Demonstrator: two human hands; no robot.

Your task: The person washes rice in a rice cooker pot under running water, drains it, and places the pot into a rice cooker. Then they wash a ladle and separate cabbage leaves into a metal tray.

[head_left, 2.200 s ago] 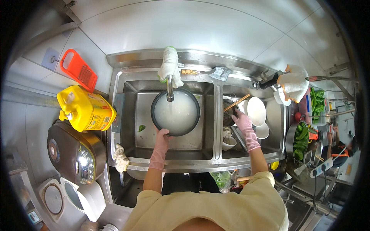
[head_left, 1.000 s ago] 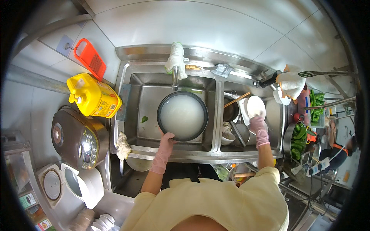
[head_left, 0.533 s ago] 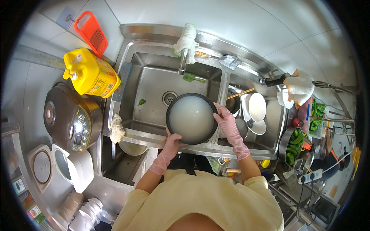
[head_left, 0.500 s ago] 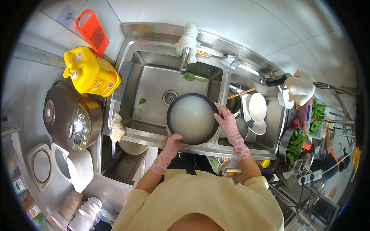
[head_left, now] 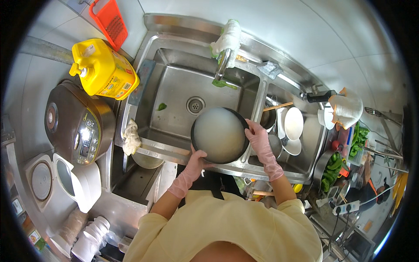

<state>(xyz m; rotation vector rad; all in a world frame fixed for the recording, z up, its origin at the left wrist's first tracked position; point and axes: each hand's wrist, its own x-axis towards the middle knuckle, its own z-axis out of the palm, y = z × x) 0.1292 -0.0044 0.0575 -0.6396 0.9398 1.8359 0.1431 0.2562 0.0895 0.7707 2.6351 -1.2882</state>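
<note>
The black pot [head_left: 239, 153] sits between the two hands, directly in front of the body, holding cloudy whitish liquid [head_left: 218, 133]. The left hand [head_left: 194, 164], in a thin pink glove, grips it at seven to eight o'clock, thumb along the rim and the other fingers partly hidden beneath. The right hand [head_left: 262, 146], gloved alike, clasps the rim at three o'clock, fingertips curled over the edge.

Measured from the pot, the drain [head_left: 195, 105] lies just beside it at eleven o'clock, a green leaf [head_left: 162, 106] farther off at ten, and the faucet [head_left: 223, 63], wrapped in a white cloth [head_left: 230, 35], at twelve. Past the right hand, the second basin holds chopsticks [head_left: 278, 106] at two o'clock and a white oval bowl [head_left: 293, 123] near three. A crumpled rag [head_left: 131, 137] drapes the sink's rim at nine, with the rice cooker [head_left: 80, 118] beyond; the yellow jug [head_left: 104, 72] stands at ten.

The steel divider [head_left: 259, 89] bounds the main basin [head_left: 174, 87] from one o'clock. Its floor opens from ten to twelve. At six, the pot overlaps the front edge [head_left: 170, 153]; whether they touch cannot be told.
</note>
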